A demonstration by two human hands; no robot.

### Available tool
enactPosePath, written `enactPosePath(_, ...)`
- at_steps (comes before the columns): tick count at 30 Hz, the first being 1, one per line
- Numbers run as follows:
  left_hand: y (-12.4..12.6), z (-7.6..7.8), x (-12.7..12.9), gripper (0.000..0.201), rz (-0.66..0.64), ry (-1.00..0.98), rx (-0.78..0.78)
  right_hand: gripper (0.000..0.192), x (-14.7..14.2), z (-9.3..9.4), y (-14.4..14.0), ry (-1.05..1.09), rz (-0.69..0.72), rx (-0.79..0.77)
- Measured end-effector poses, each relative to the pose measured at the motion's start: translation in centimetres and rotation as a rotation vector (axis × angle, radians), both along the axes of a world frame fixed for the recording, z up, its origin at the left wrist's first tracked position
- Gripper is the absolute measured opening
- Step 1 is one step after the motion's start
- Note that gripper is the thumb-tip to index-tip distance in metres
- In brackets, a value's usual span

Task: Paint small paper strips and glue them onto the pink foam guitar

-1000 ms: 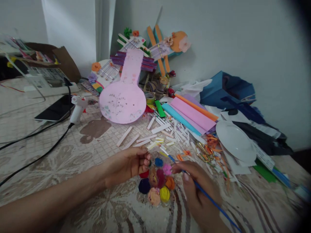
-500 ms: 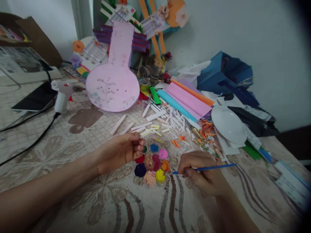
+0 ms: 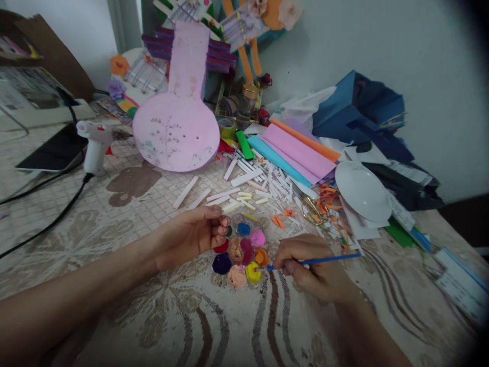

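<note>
Below centre frame, the right hand is gripping a blue paintbrush, apparently mid-loading from yellow paint in the palette, the left hand is hovering half-curled, contents unclear, and above, few strips are showing yellow, most plain white.

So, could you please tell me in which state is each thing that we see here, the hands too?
Left hand: fingers curled; whether holding anything, unclear.
Right hand: closed around the paintbrush.
Paintbrush: tip at the yellow paint.
Palette: several colours in its wells.
Glue gun: unheld, cord attached.
Tablet: screen dark.
Scissors: lying unheld; open or shut, unclear.
Pink cutout: propped up.
</note>
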State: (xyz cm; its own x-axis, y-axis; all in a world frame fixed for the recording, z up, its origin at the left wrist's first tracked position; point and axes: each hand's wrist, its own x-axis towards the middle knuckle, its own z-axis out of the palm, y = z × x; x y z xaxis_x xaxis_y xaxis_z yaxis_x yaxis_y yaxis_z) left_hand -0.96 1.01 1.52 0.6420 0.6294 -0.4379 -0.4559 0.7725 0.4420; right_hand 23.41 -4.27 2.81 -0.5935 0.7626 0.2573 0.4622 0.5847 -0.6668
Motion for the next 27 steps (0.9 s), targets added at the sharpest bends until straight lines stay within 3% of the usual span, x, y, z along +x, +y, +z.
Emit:
enactPosePath(6, 0.0, -0.1, 0.0, 0.012, 0.000, 0.000, -0.003, 0.018, 0.5, 0.0, -0.2, 0.028, -0.009, -0.020)
enactPosePath(13, -0.2, -0.2, 0.2, 0.010, 0.005, -0.029, -0.016, 0.026, -0.6, -0.7, -1.1, 0.483, -0.236, 0.138)
enactPosePath(17, -0.4, -0.2, 0.3, 0.010, 0.009, -0.032, -0.020, 0.030, -1.9, -1.3, -1.5, 0.410, -0.301, 0.251)
enactPosePath(27, -0.7, 0.1, 0.3, 0.012, 0.000, -0.019, -0.047, 0.039, -2.9, -1.5, -1.4, 0.209, -0.179, 0.403)
